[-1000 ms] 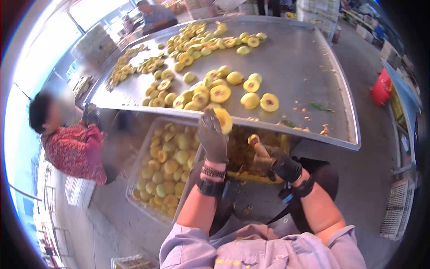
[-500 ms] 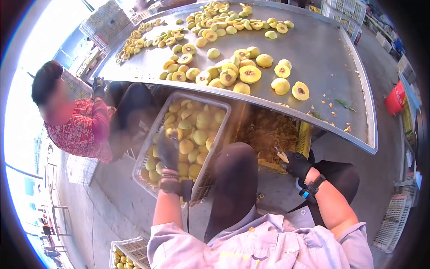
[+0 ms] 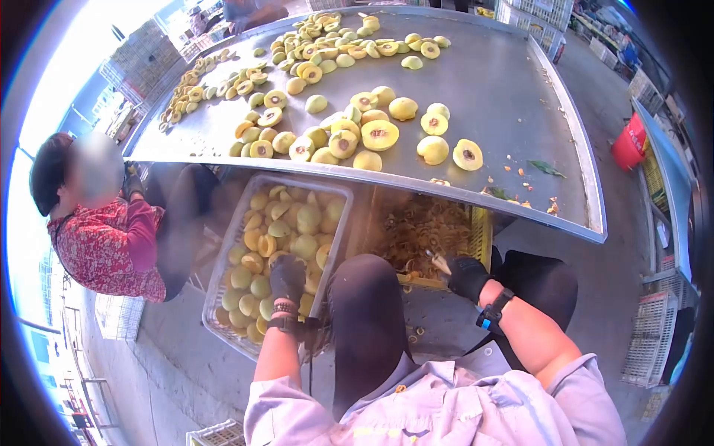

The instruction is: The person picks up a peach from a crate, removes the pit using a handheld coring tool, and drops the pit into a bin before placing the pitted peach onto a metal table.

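My left hand (image 3: 288, 276), in a black glove, reaches down into a white plastic crate (image 3: 214, 291) full of yellow-green peach halves (image 3: 260, 287). Its fingers bend down among the fruit and are mostly hidden, so I cannot tell whether they grip a half. Wrapped round a small tool with a light wooden handle and a short metal end (image 3: 440, 262) is my gloved right hand (image 3: 467, 279). It stays by the near edge of a yellow crate (image 3: 481, 236) holding brown pits and scraps (image 3: 424, 234).
Above both crates a metal table (image 3: 491, 97) with a raised rim carries many cut peaches (image 3: 380, 135), several showing pits. A person in a red patterned top (image 3: 111, 249) sits at left. Stacked crates (image 3: 149, 56) stand behind, a red bucket (image 3: 630, 143) at right.
My left hand has settled lower in the crate, its fingers now bent down. The view has shifted, moving the table and crates leftward in it. My right hand keeps the tool.
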`<state>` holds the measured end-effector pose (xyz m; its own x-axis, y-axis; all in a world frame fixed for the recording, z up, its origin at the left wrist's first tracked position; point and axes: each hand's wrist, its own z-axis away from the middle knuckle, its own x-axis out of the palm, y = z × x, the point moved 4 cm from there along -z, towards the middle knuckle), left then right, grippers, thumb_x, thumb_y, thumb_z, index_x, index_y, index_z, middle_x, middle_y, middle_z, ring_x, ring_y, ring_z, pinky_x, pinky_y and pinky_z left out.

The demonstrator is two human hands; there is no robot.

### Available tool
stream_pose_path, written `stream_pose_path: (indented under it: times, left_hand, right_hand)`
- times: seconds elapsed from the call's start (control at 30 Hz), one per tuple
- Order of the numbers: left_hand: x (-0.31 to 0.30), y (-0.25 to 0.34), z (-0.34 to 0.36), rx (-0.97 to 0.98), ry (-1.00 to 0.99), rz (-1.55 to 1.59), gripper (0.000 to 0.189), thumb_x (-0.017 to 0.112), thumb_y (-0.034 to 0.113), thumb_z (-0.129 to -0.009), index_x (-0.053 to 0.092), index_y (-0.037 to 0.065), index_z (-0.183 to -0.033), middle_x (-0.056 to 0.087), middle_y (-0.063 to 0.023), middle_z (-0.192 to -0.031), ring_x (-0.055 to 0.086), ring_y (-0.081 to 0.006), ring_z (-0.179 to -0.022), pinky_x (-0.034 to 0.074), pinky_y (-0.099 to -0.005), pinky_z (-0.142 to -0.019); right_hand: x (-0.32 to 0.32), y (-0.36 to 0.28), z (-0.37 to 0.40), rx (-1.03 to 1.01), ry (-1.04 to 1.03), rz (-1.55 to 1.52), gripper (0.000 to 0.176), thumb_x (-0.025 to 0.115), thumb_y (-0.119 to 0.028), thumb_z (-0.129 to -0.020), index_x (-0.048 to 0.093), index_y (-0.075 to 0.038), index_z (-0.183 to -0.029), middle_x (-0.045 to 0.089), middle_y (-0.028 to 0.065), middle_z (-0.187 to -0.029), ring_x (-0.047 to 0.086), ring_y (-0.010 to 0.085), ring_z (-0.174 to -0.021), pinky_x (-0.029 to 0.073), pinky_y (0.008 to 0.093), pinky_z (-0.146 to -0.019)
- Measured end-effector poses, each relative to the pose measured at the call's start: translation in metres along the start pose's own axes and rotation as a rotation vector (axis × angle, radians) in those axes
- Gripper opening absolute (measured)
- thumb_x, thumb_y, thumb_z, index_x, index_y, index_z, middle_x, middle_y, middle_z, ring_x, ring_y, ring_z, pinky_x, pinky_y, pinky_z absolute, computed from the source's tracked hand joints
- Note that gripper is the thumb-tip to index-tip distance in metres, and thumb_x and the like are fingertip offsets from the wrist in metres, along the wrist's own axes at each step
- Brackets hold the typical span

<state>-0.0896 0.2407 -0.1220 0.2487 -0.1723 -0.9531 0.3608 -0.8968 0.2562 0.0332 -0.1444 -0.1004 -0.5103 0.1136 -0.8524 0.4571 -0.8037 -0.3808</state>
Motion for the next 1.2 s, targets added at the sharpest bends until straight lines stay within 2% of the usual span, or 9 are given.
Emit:
stream_pose_path:
  times: [0.1, 0.2, 0.27, 0.47, 0.77, 0.87, 1.0, 1.13, 1.2]
  left_hand:
    - [0.0, -0.006, -0.026, 0.001, -0.399, -0.333, 0.029, 0.058, 0.027, -0.08, 0.06, 0.003, -0.096, 0.062, -0.0159, -0.097, 0.058, -0.0341, -0.091, 0.045, -0.0429, -0.081]
    - [-0.037, 0.035, -0.048, -0.186, -0.024, -0.067, 0.029, 0.055, 0.029, -0.082, 0.06, 0.005, -0.098, 0.061, -0.0162, -0.101, 0.057, -0.0334, -0.096, 0.045, -0.0433, -0.083]
    - [-0.004, 0.032, -0.067, 0.061, 0.325, 0.107, 0.031, 0.054, 0.031, -0.084, 0.058, 0.007, -0.103, 0.059, -0.0173, -0.105, 0.056, -0.0332, -0.099, 0.045, -0.0437, -0.085]
    - [0.012, 0.049, -0.107, -0.072, -0.154, 0.002, 0.06, 0.065, 0.022, -0.073, 0.044, 0.01, -0.129, 0.047, -0.0194, -0.126, 0.044, -0.0362, -0.117, 0.038, -0.0419, -0.098]
    - [-0.003, 0.065, -0.083, 0.043, -0.157, 0.065, 0.049, 0.067, 0.022, -0.07, 0.052, 0.011, -0.116, 0.055, -0.0165, -0.107, 0.053, -0.0352, -0.097, 0.044, -0.0456, -0.081]
    - [0.026, 0.018, -0.107, 0.462, -0.088, 0.011, 0.015, 0.055, 0.015, -0.078, 0.061, 0.011, -0.091, 0.06, -0.0119, -0.094, 0.06, -0.0297, -0.083, 0.049, -0.0394, -0.072]
    - [-0.021, -0.007, -0.129, -0.025, 0.369, -0.121, 0.022, 0.053, 0.02, -0.081, 0.064, 0.007, -0.095, 0.058, -0.0151, -0.112, 0.054, -0.0325, -0.105, 0.042, -0.0411, -0.089]
    - [0.029, -0.045, -0.125, -0.182, -0.014, 0.077, 0.057, 0.05, 0.032, -0.088, 0.037, 0.001, -0.134, 0.047, -0.0235, -0.128, 0.042, -0.0384, -0.121, 0.034, -0.0434, -0.101]
    - [0.039, -0.04, -0.119, -0.034, -0.055, -0.245, 0.04, 0.045, 0.029, -0.089, 0.053, 0.005, -0.119, 0.046, -0.0207, -0.13, 0.041, -0.0373, -0.123, 0.032, -0.0431, -0.103]
  right_hand:
    - [0.003, 0.002, 0.004, -0.123, -0.026, 0.003, 0.037, 0.061, -0.021, -0.075, 0.055, -0.005, -0.107, 0.062, 0.0207, -0.096, 0.059, 0.0365, -0.093, 0.047, 0.0445, -0.077]
    - [0.016, 0.005, 0.009, 0.013, -0.253, 0.105, 0.038, 0.061, -0.022, -0.074, 0.055, -0.005, -0.107, 0.062, 0.0205, -0.098, 0.058, 0.0364, -0.094, 0.047, 0.0439, -0.078]
    - [0.018, 0.008, 0.011, -0.027, -0.184, 0.044, 0.038, 0.062, -0.025, -0.074, 0.055, -0.005, -0.107, 0.062, 0.02, -0.099, 0.059, 0.0358, -0.095, 0.047, 0.0433, -0.078]
    - [0.018, 0.006, 0.008, -0.01, -0.212, 0.026, 0.039, 0.063, -0.031, -0.076, 0.055, -0.007, -0.105, 0.062, 0.0183, -0.098, 0.059, 0.0352, -0.093, 0.046, 0.0428, -0.077]
    - [0.019, -0.003, 0.0, -0.082, -0.197, 0.014, 0.04, 0.061, -0.034, -0.078, 0.055, -0.005, -0.105, 0.062, 0.0199, -0.093, 0.059, 0.0366, -0.087, 0.046, 0.0444, -0.075]
    - [0.016, -0.008, -0.001, -0.054, -0.228, 0.036, 0.041, 0.061, -0.034, -0.079, 0.054, -0.004, -0.106, 0.062, 0.0202, -0.094, 0.059, 0.0368, -0.088, 0.046, 0.0444, -0.075]
    - [0.019, -0.005, -0.002, -0.085, -0.229, 0.018, 0.044, 0.059, -0.035, -0.081, 0.051, -0.003, -0.11, 0.062, 0.0216, -0.089, 0.059, 0.0381, -0.083, 0.045, 0.0452, -0.071]
    - [0.022, 0.0, -0.005, -0.054, -0.262, 0.019, 0.049, 0.057, -0.038, -0.082, 0.049, -0.003, -0.115, 0.062, 0.0215, -0.085, 0.061, 0.0378, -0.079, 0.046, 0.0461, -0.068]
    - [0.019, -0.004, -0.005, -0.014, -0.312, 0.025, 0.049, 0.057, -0.038, -0.082, 0.049, -0.003, -0.116, 0.063, 0.0213, -0.085, 0.061, 0.0379, -0.079, 0.046, 0.046, -0.068]
